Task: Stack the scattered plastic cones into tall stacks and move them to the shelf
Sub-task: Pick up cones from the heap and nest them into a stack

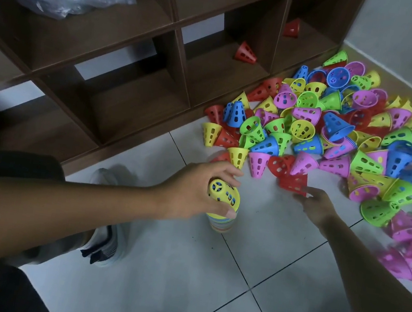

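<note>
Cones (337, 139) lie heaped on the floor (207, 277) beside the shelf (135, 85), two red ones already in its compartments. To stack well, I judge each new cone should come down square over the stack (220, 212), which needs steadying so it does not tip. The left hand (193, 191) grips the stack's yellow top, fingers curled round it. The right hand (317, 205) reaches a red cone (293, 181) at the heap's near edge, fingers touching it; blur hides whether they pinch.
</note>
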Demonstrator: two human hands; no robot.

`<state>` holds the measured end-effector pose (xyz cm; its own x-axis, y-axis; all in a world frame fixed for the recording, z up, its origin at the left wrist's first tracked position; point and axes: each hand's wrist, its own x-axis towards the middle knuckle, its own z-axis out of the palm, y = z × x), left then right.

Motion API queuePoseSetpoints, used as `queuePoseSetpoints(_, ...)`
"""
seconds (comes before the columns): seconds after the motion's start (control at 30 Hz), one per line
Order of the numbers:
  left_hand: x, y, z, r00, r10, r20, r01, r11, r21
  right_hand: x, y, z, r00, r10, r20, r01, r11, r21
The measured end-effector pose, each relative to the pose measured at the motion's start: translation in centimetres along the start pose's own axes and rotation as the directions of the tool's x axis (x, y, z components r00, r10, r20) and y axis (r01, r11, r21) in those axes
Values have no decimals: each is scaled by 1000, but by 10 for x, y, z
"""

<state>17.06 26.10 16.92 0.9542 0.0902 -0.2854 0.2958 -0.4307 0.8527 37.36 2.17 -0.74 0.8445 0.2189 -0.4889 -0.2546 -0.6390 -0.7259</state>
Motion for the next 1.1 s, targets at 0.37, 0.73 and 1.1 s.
queuePoseSetpoints(0.37, 15, 9, -23, 989, -77, -129, 62, 991, -122, -13, -70, 7, 987, -35, 159, -54, 851, 523)
queuePoseSetpoints(0.73, 33, 15, -34, 953, -174, -249, 102, 955, -278, -71, -172, 2, 749, -437, 498, -79, 687, 722)
queuePoseSetpoints(1.1, 27, 24, -37, 933, -53, -356, -86, 928, -363, -81, -182, 5, 643, -477, 599, -116, 713, 691)
